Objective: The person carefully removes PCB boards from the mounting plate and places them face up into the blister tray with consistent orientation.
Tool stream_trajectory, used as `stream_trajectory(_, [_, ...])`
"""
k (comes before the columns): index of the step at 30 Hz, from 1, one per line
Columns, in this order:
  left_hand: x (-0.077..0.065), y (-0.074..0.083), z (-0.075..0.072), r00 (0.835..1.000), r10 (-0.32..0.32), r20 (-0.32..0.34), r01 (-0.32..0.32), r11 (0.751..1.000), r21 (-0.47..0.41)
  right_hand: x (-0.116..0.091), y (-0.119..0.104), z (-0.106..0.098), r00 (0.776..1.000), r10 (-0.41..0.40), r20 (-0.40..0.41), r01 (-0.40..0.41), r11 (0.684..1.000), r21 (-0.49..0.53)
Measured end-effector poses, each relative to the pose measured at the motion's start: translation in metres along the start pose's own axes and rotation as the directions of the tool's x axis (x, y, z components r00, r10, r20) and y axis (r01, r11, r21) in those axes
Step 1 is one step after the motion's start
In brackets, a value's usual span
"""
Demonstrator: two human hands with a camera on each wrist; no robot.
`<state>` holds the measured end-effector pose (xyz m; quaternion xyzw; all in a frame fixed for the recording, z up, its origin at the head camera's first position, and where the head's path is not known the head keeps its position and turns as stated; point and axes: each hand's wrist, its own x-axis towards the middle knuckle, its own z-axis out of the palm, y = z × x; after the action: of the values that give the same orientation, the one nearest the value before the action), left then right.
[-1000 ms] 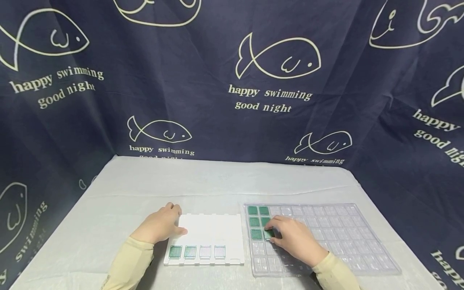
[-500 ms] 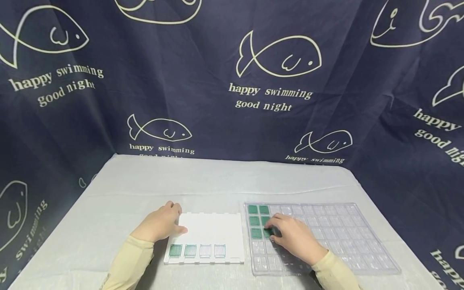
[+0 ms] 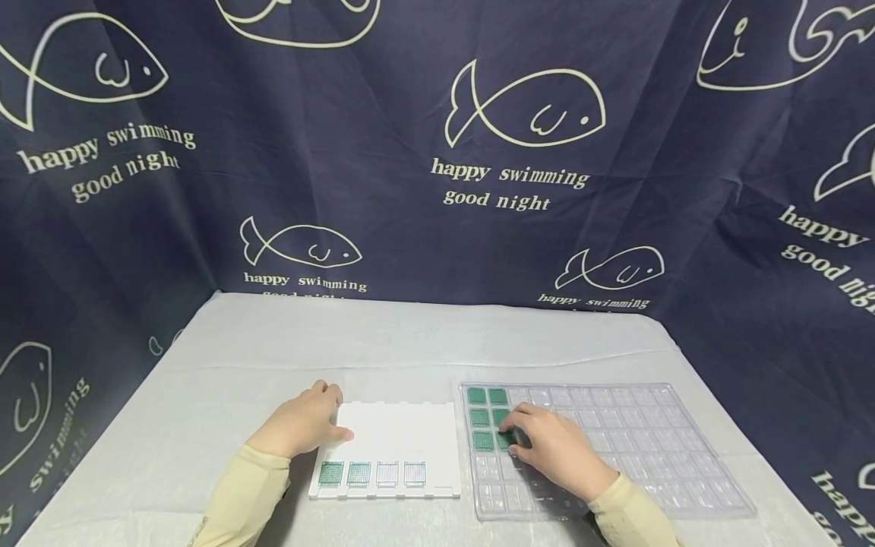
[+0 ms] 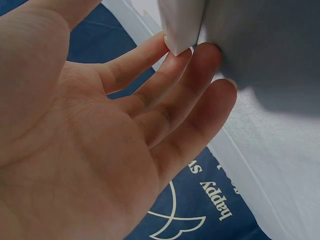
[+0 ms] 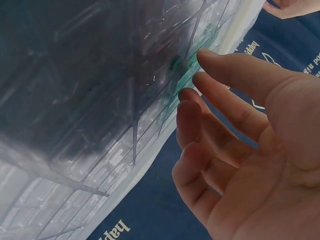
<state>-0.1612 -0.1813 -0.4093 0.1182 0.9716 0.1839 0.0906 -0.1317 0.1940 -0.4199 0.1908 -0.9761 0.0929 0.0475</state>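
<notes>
My left hand [image 3: 301,422] grips the left edge of a white board [image 3: 396,433], thumb on its top face and fingertips at its side. In the left wrist view those fingers [image 4: 175,95] touch the board's corner. Several small gridded squares [image 3: 358,474] lie in a row along the board's near side, green at left and paler toward the right. Over a clear plastic tray [image 3: 615,441], my right hand [image 3: 557,450] holds a green gridded square [image 3: 504,441] in its pocket between thumb and forefinger. The hand hides part of that square.
More green squares [image 3: 477,417] fill the pockets at the tray's far left corner. Both board and tray rest on a white-covered table [image 3: 410,346], with a narrow gap between them. A dark blue fish-print curtain [image 3: 396,152] hangs behind and at both sides.
One second ago the square under my right fingers looked tilted and paler; since then it lies flatter in its pocket. The left hand and board have not moved.
</notes>
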Motion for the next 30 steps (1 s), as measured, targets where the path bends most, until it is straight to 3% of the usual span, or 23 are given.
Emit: stream_trajectory(30, [-0.0009,0.0014,-0.0026,1.0,0.006,0.004,-0.006,1.0,0.005,0.0002,-0.0037,-0.001,1.0,0.026,0.014,-0.026,0.999,-0.023])
